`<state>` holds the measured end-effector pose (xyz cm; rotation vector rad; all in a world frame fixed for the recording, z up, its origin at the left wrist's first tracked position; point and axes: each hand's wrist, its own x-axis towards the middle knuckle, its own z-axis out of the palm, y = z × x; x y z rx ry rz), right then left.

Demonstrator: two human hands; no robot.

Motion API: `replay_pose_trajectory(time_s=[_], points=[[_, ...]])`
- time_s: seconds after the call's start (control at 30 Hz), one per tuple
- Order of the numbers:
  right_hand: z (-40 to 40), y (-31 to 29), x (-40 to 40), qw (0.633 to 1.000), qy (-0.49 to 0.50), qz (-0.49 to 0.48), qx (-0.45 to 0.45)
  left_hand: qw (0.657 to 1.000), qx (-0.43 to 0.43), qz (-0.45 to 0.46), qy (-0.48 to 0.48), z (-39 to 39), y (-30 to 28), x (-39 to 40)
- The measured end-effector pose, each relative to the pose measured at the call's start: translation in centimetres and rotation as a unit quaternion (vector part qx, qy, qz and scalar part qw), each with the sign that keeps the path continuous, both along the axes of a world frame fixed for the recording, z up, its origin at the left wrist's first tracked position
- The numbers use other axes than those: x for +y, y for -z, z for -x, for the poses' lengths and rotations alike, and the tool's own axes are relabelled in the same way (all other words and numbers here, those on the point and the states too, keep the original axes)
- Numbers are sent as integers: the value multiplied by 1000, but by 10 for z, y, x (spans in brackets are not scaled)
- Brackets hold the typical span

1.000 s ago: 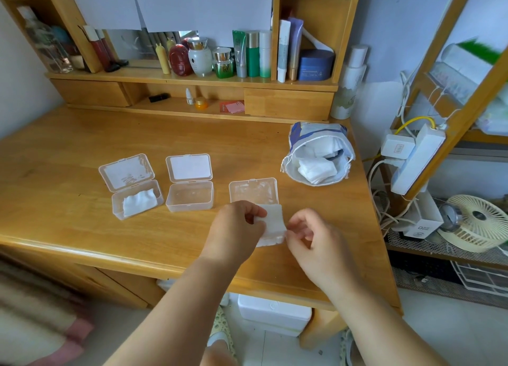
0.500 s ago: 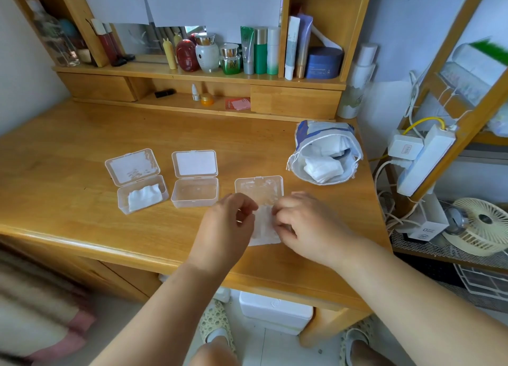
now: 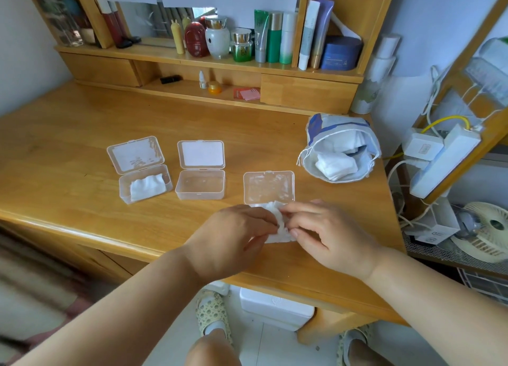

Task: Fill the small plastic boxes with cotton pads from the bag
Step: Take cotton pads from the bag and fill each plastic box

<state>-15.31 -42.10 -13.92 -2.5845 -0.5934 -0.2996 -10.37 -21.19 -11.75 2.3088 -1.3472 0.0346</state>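
Observation:
Three small clear plastic boxes stand open on the wooden desk (image 3: 68, 151). The left box (image 3: 144, 182) holds white cotton pads. The middle box (image 3: 200, 185) is empty. Of the right box (image 3: 268, 187) only the raised lid shows clearly; its tray lies under my hands. My left hand (image 3: 233, 236) and my right hand (image 3: 327, 233) both pinch a stack of white cotton pads (image 3: 279, 228) over that tray. The open drawstring bag (image 3: 341, 151) with more pads lies at the right of the desk.
Cosmetic bottles and jars (image 3: 264, 38) line the shelf at the back of the desk. A power strip with cables (image 3: 439, 156) hangs off the desk's right side, with a small fan (image 3: 486, 228) below. The desk's front edge runs just under my wrists.
Both hands lowered the cotton pads from above the desk down into the right box's tray, and my right hand closed in on the stack.

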Motion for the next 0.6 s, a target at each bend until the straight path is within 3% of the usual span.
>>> replay_pose_trajectory(time_s=[0.3, 0.6], points=[[5, 7, 3, 987, -25, 143, -63, 992, -55, -108, 20, -1, 4, -1], [3, 17, 17, 968, 7, 206, -145, 997, -56, -42, -14, 13, 6, 2]])
